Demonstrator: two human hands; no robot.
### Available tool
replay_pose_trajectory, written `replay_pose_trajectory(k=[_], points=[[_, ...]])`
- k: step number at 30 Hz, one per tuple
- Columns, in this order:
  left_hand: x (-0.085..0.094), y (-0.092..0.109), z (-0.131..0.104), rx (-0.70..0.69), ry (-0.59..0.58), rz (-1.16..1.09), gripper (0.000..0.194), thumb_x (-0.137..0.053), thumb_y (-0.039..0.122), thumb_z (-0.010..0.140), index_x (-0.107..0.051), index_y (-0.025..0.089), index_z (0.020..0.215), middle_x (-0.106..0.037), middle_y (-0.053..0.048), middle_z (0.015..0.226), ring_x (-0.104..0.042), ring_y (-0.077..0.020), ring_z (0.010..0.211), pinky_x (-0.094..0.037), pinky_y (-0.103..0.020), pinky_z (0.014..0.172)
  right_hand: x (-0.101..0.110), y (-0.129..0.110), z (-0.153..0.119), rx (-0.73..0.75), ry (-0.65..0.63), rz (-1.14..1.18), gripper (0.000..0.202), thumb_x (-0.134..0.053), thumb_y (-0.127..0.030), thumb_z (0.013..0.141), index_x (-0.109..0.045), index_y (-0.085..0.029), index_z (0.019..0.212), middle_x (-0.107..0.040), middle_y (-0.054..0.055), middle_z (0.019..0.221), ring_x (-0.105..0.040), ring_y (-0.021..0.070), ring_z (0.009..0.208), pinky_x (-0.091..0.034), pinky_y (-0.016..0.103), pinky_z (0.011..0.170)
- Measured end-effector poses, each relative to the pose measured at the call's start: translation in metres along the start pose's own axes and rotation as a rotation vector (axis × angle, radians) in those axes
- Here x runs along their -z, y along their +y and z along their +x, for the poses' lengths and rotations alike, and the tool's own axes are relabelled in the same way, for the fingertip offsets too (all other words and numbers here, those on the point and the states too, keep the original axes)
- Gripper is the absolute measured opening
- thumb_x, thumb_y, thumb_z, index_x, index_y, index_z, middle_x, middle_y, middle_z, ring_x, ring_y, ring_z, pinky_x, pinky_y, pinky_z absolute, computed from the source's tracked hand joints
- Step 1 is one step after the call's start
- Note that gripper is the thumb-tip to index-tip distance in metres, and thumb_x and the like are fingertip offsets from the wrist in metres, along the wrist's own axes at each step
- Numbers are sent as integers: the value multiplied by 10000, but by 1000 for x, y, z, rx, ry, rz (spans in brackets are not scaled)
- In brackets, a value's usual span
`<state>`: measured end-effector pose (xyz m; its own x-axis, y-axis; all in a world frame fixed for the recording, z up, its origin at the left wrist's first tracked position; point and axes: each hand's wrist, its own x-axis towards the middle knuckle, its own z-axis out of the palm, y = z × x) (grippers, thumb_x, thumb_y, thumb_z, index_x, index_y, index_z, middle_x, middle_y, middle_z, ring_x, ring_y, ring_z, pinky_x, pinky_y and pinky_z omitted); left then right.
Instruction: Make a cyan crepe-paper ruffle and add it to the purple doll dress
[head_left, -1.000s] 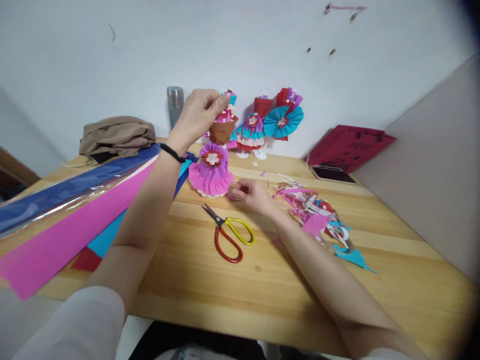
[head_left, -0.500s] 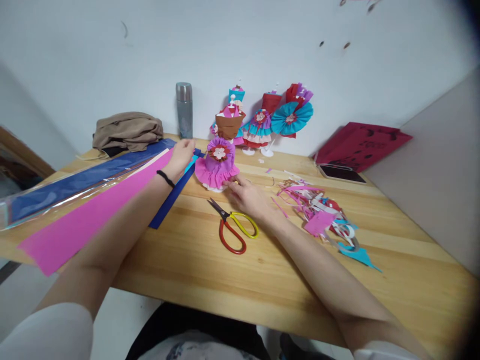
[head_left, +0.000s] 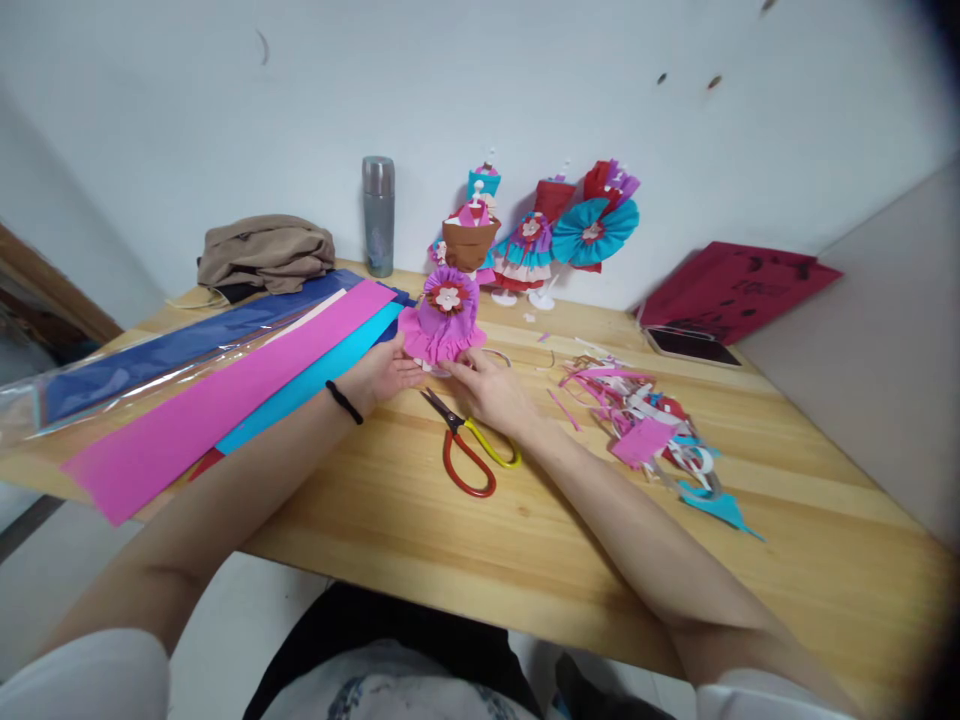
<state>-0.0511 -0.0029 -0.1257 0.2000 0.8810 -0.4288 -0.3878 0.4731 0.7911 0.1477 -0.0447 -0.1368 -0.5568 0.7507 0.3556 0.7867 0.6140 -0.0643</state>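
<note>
A small paper dress (head_left: 450, 318) on a mannequin stand faces me upright, with a brown top, a purple and pink ruffled skirt and a flower at the waist. My left hand (head_left: 386, 370) lies palm up at the left of its hem, fingers stretched out and close to the skirt. At the right side, the thumb and fingers of my right hand (head_left: 484, 388) pinch the lower hem near the base; the exact grip is partly hidden. Scissors (head_left: 457, 425) with one red and one yellow handle lie on the table just below both hands.
Pink (head_left: 232, 400) and turquoise paper strips (head_left: 315, 375) lie at left beside a plastic-wrapped blue pack (head_left: 172, 345). Behind are a brown cloth (head_left: 262, 250), a flask (head_left: 379, 215) and more paper dresses (head_left: 529, 245). Paper scraps (head_left: 645, 430), a phone (head_left: 691, 346) and a red bag (head_left: 739, 290) lie right.
My left hand has come down from the strips' upper ends to the left of the skirt hem, its fingers now spread. My right hand stays at the hem. The view has shifted slightly.
</note>
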Motion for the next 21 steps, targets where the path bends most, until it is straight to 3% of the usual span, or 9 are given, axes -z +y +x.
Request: replay_pose_trajectory(k=[6,12,21], points=[[-1,-4,-4,-3,-11,-179,223,-518,289,964,-663,148,1058,-715,-118,857,-701,-220,850,-536,-369,962,-1,-5,1,6,-11,-38,353,-446,-264,999,-629,-202,1295,-613,121,1061,-551,213,862,-337,298,625],[1,-7,-3,34,4,-260,317,-532,341,949,-646,107,1129,-724,-122,821,-706,-238,791,-534,-421,962,-5,-8,1,-11,-5,-22,360,-411,-311,1021,-623,-193,1287,-629,122,1053,-581,222,879,-335,301,599],[4,-20,-4,-24,-91,-327,357,-492,383,969,-643,142,1185,-750,-154,1044,-723,-252,966,-500,-441,1037,-12,-4,4,-104,-11,182,433,-511,-164,919,-563,-140,1349,-637,144,1169,-609,252,1017,-480,335,795]])
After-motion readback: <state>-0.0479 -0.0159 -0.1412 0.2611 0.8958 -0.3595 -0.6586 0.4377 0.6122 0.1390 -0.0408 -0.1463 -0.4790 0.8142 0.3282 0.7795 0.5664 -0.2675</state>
